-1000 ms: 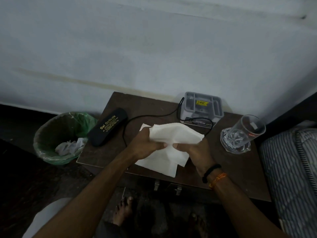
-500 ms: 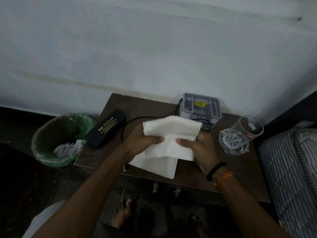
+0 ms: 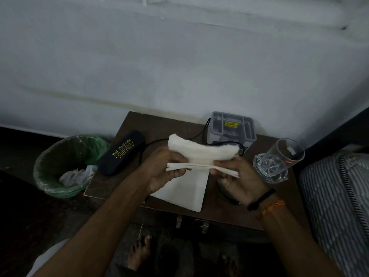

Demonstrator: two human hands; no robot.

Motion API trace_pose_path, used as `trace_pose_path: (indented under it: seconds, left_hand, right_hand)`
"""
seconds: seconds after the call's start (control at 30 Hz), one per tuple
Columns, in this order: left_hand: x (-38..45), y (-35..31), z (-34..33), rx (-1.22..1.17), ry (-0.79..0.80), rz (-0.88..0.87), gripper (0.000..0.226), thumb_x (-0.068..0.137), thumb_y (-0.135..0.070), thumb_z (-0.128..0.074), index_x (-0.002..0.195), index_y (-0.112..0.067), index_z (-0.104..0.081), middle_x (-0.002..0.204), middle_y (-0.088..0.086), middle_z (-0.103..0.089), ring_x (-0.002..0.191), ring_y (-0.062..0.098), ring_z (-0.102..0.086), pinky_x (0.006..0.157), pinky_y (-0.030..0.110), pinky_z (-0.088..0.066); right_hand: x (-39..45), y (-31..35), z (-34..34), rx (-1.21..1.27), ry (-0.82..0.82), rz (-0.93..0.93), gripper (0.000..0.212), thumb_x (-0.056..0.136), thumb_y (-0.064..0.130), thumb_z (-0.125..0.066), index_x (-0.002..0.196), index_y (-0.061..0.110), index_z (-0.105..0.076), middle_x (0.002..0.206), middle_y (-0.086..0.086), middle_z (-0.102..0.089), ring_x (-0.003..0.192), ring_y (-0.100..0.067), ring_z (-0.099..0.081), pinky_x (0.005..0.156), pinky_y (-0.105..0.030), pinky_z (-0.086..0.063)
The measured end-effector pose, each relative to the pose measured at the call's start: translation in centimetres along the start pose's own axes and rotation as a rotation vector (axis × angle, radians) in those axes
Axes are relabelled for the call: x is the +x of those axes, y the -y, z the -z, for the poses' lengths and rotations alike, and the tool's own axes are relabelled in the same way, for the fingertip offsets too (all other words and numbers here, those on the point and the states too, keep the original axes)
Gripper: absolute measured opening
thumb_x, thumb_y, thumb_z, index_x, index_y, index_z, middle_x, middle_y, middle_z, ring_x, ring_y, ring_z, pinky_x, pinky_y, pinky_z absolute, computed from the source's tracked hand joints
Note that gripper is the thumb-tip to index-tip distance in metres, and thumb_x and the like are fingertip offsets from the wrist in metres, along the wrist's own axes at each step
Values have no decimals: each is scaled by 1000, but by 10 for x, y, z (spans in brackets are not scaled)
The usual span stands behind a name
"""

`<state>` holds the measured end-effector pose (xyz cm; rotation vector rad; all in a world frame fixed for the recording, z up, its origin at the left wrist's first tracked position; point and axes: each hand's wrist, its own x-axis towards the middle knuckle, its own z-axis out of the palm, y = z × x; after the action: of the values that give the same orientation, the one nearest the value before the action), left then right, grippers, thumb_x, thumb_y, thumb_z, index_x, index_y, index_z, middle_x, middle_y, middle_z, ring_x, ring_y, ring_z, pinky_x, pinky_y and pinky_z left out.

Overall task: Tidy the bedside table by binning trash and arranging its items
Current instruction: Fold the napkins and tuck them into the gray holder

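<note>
Folding napkins over my bedside table (image 3: pixel 137 124)

Biggest thing first: dark wood table against the wall, bin (image 3: pixel 60 168) with a green liner and crumpled paper on the floor to its left. On the table there's a flat white sheet (image 3: pixel 185 188), a black glasses case (image 3: pixel 120 152) at the left, a grey organizer (image 3: pixel 231 127) at the back with a black cable (image 3: pixel 153 141), and a glass (image 3: pixel 279 160) on the right. My left hand (image 3: pixel 161 170) and right hand (image 3: pixel 239 176) each pinch one end of the napkin (image 3: pixel 201 154), held above the table: white, soft, folded over into a thick layered strip, top edge a bit blurry.
</note>
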<state>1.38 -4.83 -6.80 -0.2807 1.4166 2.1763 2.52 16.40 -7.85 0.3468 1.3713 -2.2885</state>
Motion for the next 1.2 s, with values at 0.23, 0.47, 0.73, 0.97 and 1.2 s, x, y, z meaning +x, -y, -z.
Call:
trace_pose_path:
  seconds: [0.23, 0.47, 0.73, 0.97, 1.2]
  left_hand:
    - [5, 0, 1, -261, 28, 158, 43, 98, -1, -39, 77, -1, -76, 85, 16, -69, 57, 16, -60, 37, 13, -46]
    - [1, -4, 0, -464, 32, 274, 39, 94, -5, -44, 71, 2, -74, 92, 23, -69, 53, 22, -62, 32, 15, -45]
    - [2, -5, 5, -530, -60, 259, 36, 96, 5, -32, 76, 0, -61, 95, 21, -61, 53, 20, -57, 34, 15, -46]
    - [4, -8, 8, -601, -134, 221, 31, 97, 4, -30, 85, -2, -58, 102, 27, -57, 49, 18, -58, 34, 13, -44]
    - [6, -15, 17, -574, -251, 157, 30, 95, 7, -28, 91, 0, -57, 113, 25, -54, 59, 17, -57, 36, 13, -45]
  right_hand:
    - [-2, 1, 4, 231, -6, -109, 27, 79, 15, -49, 62, 11, -70, 99, -7, -76, 52, -12, -69, 33, -13, -40]
    - [-7, 7, -1, 327, -111, -141, 21, 87, 11, -49, 71, 11, -62, 83, -9, -76, 48, -11, -68, 31, -12, -41]
    - [-11, 12, 5, 357, -204, -154, 27, 102, 9, -36, 80, 12, -52, 71, -13, -74, 50, -12, -69, 36, -12, -46]
    - [-10, 11, 9, 325, -159, -130, 20, 98, 1, -40, 107, -2, -57, 82, -19, -73, 58, -16, -71, 47, -18, -56]
    - [-8, 12, 22, -252, -433, 194, 27, 85, -6, -41, 73, 8, -61, 73, -7, -66, 58, -12, -62, 48, -21, -49]
